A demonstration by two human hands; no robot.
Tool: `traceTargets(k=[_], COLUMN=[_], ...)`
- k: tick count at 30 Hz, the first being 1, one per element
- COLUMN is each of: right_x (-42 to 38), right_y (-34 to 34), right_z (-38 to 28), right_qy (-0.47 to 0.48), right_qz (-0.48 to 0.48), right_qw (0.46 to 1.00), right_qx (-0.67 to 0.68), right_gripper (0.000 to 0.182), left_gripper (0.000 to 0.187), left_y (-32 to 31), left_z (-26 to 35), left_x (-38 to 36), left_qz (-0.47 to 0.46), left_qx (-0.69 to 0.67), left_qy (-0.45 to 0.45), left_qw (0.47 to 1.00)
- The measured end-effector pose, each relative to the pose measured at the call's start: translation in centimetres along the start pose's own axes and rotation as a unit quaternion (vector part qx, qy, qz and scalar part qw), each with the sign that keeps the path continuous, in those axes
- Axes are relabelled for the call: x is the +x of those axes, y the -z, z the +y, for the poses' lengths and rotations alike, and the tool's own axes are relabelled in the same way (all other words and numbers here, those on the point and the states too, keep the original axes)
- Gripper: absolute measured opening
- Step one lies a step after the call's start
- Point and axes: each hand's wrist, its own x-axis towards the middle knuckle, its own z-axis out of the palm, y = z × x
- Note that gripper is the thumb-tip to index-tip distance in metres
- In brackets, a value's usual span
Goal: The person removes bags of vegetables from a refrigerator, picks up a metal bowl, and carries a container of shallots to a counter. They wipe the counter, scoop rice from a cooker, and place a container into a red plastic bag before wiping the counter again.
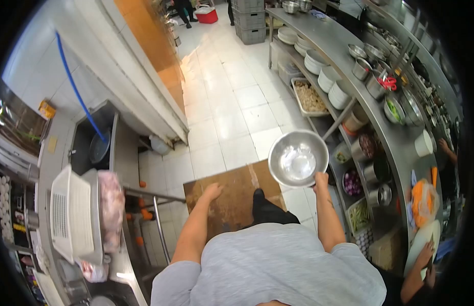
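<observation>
Floor: white square tiles, glossy with reflected light | Underfoot: brown board | Left: dark sink basin beside a pale pillar, orange panel beyond | Right: long steel counter above open shelves | Back: stacked grey crates, red cooler

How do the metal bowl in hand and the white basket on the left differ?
Shape: the metal bowl is round; the white basket is roughly rectangular.
Surface: the bowl is shiny, smooth steel; the basket is white with slotted openings.
Support: the right hand holds the bowl by its rim; the basket isn't held.
</observation>
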Motion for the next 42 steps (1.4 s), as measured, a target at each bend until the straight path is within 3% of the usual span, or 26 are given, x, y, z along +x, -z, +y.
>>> traceTargets(k=[2,5,8,11,14,17,21,27,30,33,34,38,42], right_x=[2.6,8.9,8.5,8.0,11.5,14.2,18.5,24.8,29.9,35.9,37.2,42.4,48.3], right_y=[-2.8,-11.3,-21.3,-29.4,-36.2,-41.1,-47.5,-52.7,-54.7,-56.7,-57.5,-61.2,-65.6], right_z=[-2.1,-5.2,-13.6,-20.0,-23.4,-26.2,-30.1,-35.2,-37.2,-38.5,-39.8,-45.6,-50.5], right_qy=[-0.042,0.006,0.014,0.006,0.016,-0.017,0.009,-0.04,-0.058,-0.086,-0.095,-0.075,-0.035], right_qz=[-0.025,-0.108,-0.205,-0.262,-0.296,-0.299,-0.273,-0.24,-0.224,-0.218,-0.225,-0.236,-0.261], right_qw=[0.999,0.994,0.978,0.965,0.955,0.954,0.962,0.97,0.973,0.972,0.97,0.969,0.96], right_qx=[0.0,-0.02,-0.03,-0.008,0.012,0.003,0.007,0.006,0.006,0.015,0.014,-0.004,-0.097], right_gripper=[0.046,0.036,0.034,0.029,0.03,0.033,0.031,0.032,0.03,0.03,0.034,0.047,0.047], left_gripper=[0.045,0.048,0.049,0.048,0.047,0.048,0.049,0.05,0.051,0.052,0.057,0.07,0.07], left_y=[2.2,6.0,11.6,9.8,12.6,17.1,26.3,37.7,41.4,41.7,41.6,45.5,53.3], left_z=[-2.5,-5.8,-2.8,-7.5,-5.1,-3.4,-0.7,5.9,12.0,14.5,14.7,17.5,21.7], left_x=[2.8,6.7,8.7,15.8,22.2,31.1,42.1,59.0,64.5,69.2,71.0,75.4,78.7], left_qz=[0.017,-0.033,-0.035,-0.024,-0.083,-0.14,-0.091,0.022,-0.001,-0.024,-0.059,-0.077,-0.073], left_qx=[0.009,0.028,-0.121,-0.089,-0.066,-0.064,-0.141,-0.323,-0.356,-0.329,-0.329,-0.39,-0.599], left_qy=[0.041,0.119,0.24,0.193,0.144,0.139,0.132,0.07,0.023,-0.011,0.038,0.099,-0.003], left_qw=[0.999,0.992,0.963,0.977,0.984,0.978,0.977,0.944,0.934,0.944,0.942,0.912,0.798])
